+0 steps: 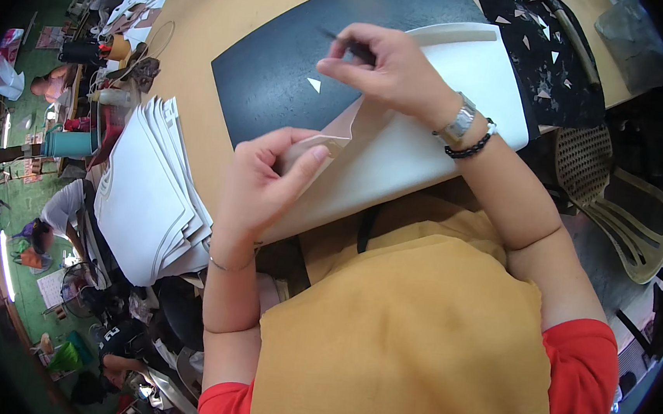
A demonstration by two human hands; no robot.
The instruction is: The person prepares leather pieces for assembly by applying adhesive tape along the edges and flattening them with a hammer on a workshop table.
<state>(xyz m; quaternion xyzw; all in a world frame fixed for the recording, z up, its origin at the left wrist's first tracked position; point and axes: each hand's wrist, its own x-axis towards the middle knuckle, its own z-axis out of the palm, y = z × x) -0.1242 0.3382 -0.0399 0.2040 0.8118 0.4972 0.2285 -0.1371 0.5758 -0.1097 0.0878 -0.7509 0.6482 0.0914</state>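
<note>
My left hand pinches the raised edge of a white sheet, leather-like, between thumb and fingers. Its pale pinkish underside shows along the folded-up edge. My right hand is curled round a small dark tool, mostly hidden in the fingers, with a blurred tip pointing left; its exact kind cannot be made out. The right hand hovers over the sheet's far edge and a black mat. On the mat, left of the right hand, lies a small white triangular scrap.
At the left table edge rests a stack of white cut sheets. A black cloth strewn with white scraps lies far right, near a plastic chair. A teal mug stands far left. Other people work beyond.
</note>
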